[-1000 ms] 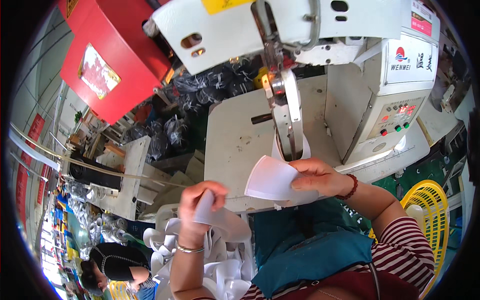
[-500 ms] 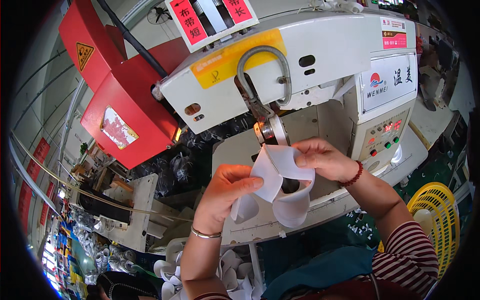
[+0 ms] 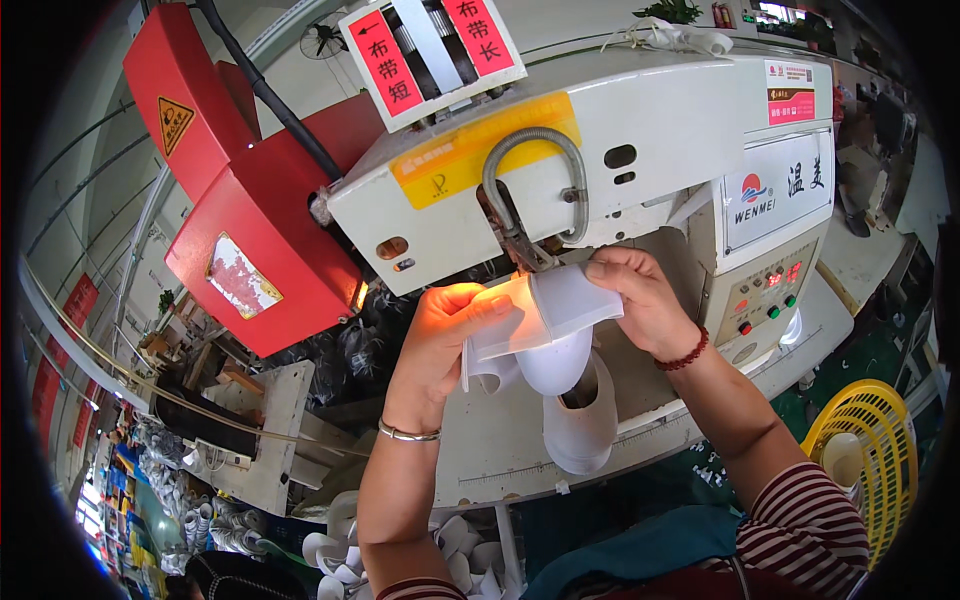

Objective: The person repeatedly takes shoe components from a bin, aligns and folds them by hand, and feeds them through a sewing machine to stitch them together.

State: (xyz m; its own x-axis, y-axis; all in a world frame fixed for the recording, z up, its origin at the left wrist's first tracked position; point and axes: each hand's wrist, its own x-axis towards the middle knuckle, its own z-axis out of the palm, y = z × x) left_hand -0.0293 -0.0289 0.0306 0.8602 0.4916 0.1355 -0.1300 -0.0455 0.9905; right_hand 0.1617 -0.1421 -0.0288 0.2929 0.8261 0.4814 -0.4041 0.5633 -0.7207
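Both my hands stretch a white shoe upper (image 3: pixel 560 308) just below the machine's metal nozzle (image 3: pixel 532 254), its seam running between them. My left hand (image 3: pixel 437 335) pinches the left part between thumb and fingers, beside a warm orange glow on the material. With its thumb on top, my right hand (image 3: pixel 645 303) grips the upper right corner. Rounded white parts (image 3: pixel 582 430) hang below, connected to the held piece as far as I can tell. The upper hides the roller under the nozzle.
The white machine arm (image 3: pixel 690 115) spans above my hands, with a red housing (image 3: pixel 225 225) at its left. A lit control panel (image 3: pixel 768 290) stands right. A yellow basket (image 3: pixel 908 445) sits at lower right; white cut pieces (image 3: pixel 470 548) lie piled below the worktable edge (image 3: pixel 500 487).
Both hands have raised the upper to the nozzle and spread it flatter, covering the roller. Its hanging parts have shifted, and an orange glow now falls on the material and left fingers.
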